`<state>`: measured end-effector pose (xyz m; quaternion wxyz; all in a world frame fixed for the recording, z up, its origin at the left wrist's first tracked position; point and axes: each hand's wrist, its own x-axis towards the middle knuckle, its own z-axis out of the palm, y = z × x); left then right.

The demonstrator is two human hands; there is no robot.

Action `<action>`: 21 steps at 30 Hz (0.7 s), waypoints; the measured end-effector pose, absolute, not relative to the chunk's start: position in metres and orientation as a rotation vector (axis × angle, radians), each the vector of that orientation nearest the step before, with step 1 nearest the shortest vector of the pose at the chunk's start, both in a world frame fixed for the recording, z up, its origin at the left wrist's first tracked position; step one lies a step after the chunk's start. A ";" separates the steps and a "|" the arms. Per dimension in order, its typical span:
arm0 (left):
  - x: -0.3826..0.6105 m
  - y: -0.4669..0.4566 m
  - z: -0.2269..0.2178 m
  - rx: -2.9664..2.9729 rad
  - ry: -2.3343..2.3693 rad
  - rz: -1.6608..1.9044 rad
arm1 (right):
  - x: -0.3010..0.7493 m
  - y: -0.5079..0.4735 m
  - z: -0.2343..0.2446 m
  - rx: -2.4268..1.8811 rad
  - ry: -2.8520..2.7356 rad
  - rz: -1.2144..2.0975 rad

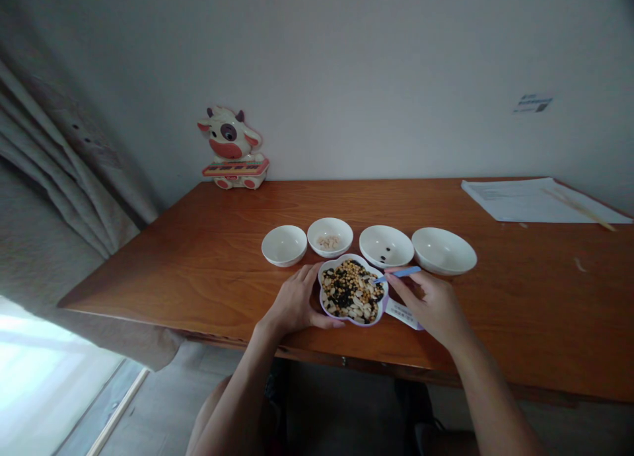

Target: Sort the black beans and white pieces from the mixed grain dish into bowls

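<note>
A flower-shaped bowl (pixel 324 310) with a lilac rim and a handle carrying a white label is near the table's front edge. It holds a mix of yellow kernels, black beans and pale flat seeds. My left hand (pixel 296 301) curls around its left side, thumb at the front. In the fingers of my right hand (pixel 430 304) is a slim blue tool, seemingly tweezers (pixel 403 272), its tip among the seeds on the right. Behind stand a white bowl (pixel 284 246), a second bowl (pixel 317 228) with pale seeds, and a third (pixel 374 239) with a few black beans.
Another white bowl (pixel 444 251) ends the row on the right. A cow-shaped toy keyboard (pixel 232 149) stands at the back left. Papers (pixel 535 201) and thin sticks (pixel 584 210) lie back right. A curtain (pixel 64 172) hangs left of the wooden table (pixel 198 264).
</note>
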<state>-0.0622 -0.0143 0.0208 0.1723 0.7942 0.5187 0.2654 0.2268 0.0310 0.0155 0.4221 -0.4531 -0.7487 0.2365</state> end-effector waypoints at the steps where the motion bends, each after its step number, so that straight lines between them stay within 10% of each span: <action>1: -0.062 -0.014 0.021 2.256 1.472 0.754 | 0.227 0.031 0.016 -1.142 -1.876 0.584; 21: -0.061 -0.015 0.021 2.240 1.480 0.747 | 0.221 0.031 0.018 -1.251 -1.770 0.636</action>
